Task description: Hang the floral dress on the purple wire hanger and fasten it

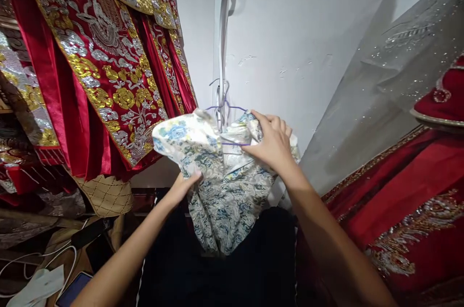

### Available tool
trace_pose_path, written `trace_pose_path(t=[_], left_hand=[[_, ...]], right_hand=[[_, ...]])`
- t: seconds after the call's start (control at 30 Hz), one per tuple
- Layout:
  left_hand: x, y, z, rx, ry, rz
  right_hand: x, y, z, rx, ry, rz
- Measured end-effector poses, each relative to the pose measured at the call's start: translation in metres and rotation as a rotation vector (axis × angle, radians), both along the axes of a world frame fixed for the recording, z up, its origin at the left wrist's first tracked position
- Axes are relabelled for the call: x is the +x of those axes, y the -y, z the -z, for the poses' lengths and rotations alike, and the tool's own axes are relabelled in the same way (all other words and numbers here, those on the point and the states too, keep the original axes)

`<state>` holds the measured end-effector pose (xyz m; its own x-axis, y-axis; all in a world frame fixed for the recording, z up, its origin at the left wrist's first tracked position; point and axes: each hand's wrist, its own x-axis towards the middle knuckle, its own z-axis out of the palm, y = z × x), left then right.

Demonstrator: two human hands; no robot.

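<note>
A floral garment (224,200) in white, blue and grey-green hangs in front of me on a thin purple hanger (237,144). Its short sleeve (177,133) sticks out to the left. My left hand (186,185) is closed on the garment's side below that sleeve, thumb in front and the other fingers hidden behind the cloth. At the opposite shoulder, beside the neckline, my right hand (273,145) grips the fabric, with its thumb near the hanger's lower bar. The hanger's hook rises by a pale vertical strip (223,55) at the wall.
Red robes with gold and silver embroidery (123,70) hang on the left. On the right are a sheer sparkling fabric (362,99) and red beaded garments (409,200). A phone (74,290), white cables and paper (43,285) lie at lower left.
</note>
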<state>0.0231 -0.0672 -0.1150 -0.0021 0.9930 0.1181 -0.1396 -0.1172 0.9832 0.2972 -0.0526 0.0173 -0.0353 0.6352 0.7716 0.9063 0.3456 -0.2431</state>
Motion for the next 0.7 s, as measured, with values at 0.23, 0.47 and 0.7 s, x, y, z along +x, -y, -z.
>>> trace_pose_path(t=[0.23, 0.47, 0.7], left_hand=[[0.016, 0.028, 0.043, -0.136, 0.18, -0.029], [0.019, 0.059, 0.049, -0.173, 0.301, -0.081], [0.023, 0.071, 0.036, -0.127, 0.311, -0.021]], right_hand=[[-0.017, 0.056, 0.019, -0.262, -0.228, -0.582], [-0.032, 0.077, 0.137, -0.462, -0.923, -0.484], [-0.069, 0.08, 0.178, -0.776, -0.769, -0.635]])
